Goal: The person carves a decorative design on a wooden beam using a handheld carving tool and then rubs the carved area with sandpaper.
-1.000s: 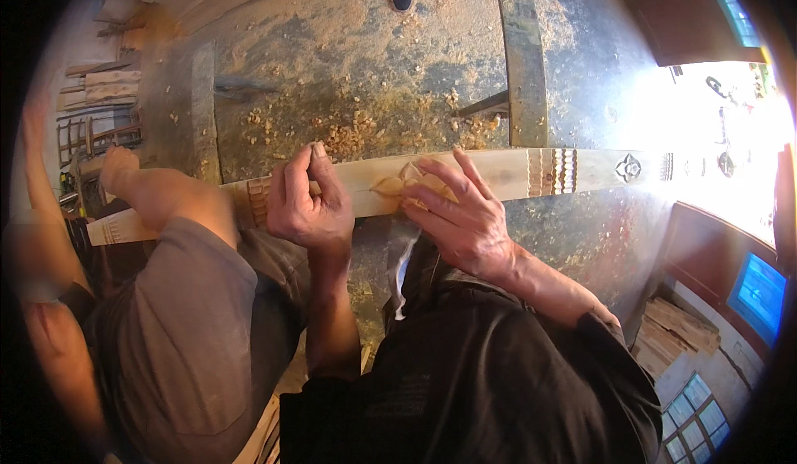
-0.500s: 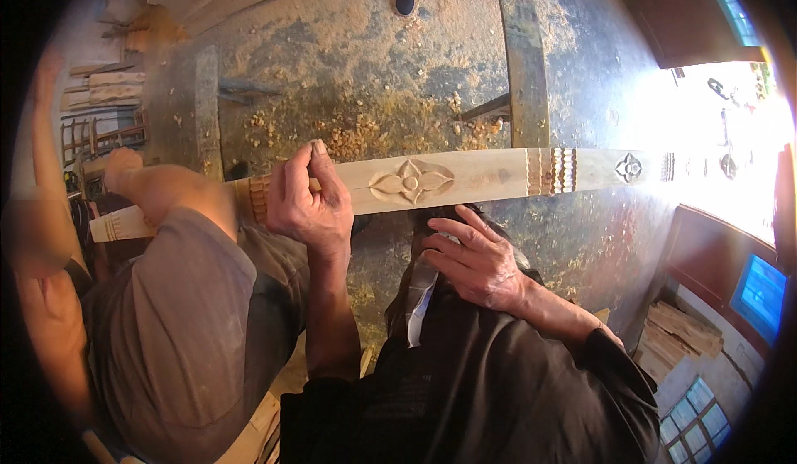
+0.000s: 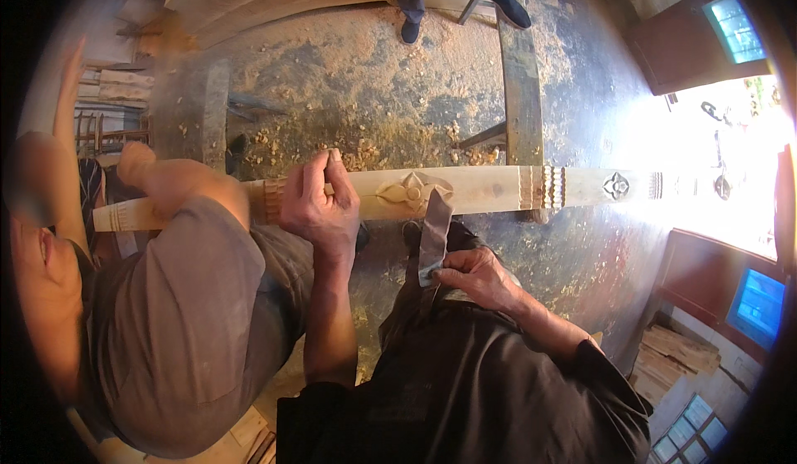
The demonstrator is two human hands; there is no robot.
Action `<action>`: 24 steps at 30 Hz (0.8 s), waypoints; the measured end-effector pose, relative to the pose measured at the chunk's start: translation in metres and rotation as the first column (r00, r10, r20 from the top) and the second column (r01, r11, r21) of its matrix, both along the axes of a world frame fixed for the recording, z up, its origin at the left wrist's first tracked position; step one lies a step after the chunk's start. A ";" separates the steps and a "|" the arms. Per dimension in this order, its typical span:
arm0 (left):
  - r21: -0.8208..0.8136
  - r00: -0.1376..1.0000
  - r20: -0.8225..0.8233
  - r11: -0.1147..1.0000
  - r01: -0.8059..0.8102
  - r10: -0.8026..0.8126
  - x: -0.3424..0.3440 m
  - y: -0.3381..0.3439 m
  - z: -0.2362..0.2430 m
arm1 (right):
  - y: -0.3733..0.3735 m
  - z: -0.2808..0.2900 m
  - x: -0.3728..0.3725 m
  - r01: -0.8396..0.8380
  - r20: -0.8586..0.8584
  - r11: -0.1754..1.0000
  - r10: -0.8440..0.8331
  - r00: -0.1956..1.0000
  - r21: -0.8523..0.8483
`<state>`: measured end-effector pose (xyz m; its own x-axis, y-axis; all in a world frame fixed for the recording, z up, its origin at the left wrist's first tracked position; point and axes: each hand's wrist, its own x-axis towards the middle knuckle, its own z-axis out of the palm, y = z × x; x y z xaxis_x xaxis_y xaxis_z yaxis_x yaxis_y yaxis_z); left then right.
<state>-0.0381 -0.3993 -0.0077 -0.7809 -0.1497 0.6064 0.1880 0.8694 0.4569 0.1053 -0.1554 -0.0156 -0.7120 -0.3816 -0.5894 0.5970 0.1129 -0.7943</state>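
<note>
A long pale wooden beam point(image 3: 490, 188) with carved flower motifs and ridged bands lies across in front of me. Over its left part, beside a ridged band, my left hand point(image 3: 322, 202) is raised with its fingers curled in and the thumb close to them. Whatever it may hold is hidden. On the near side of the beam, my right hand point(image 3: 481, 280) pinches the lower end of a grey-brown strip of sandpaper point(image 3: 436, 232). The strip stands up from the fingers, and its upper end overlaps the edge of a carved flower point(image 3: 407, 190).
Close on my left is another person in a brown shirt point(image 3: 178, 298), with a bare limb across the beam. Wooden trestles point(image 3: 521, 90) stand beyond it, amid shavings point(image 3: 357, 155) on the floor. Someone's shoes point(image 3: 506, 3) show at the far side. Planks point(image 3: 677, 352) lie at right.
My right hand has moved down and slightly toward me. The sandpaper strip, which hung below the fingers, now points upward over the beam. My left hand keeps nearly the same pose.
</note>
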 end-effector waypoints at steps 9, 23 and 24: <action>0.065 0.999 -0.029 0.998 0.020 -0.019 -0.003 0.006 -0.008 | 0.018 0.053 -0.053 0.183 -0.274 0.982 -0.165 0.948 0.042; 0.055 0.999 -0.027 0.998 -0.022 0.023 -0.002 0.004 0.007 | -0.005 0.015 -0.175 -0.019 -0.802 0.971 0.210 0.559 0.240; 0.058 0.999 0.039 0.998 -0.016 0.014 0.001 0.004 0.012 | -0.005 0.017 -0.180 -0.055 -0.804 0.970 0.226 0.550 0.235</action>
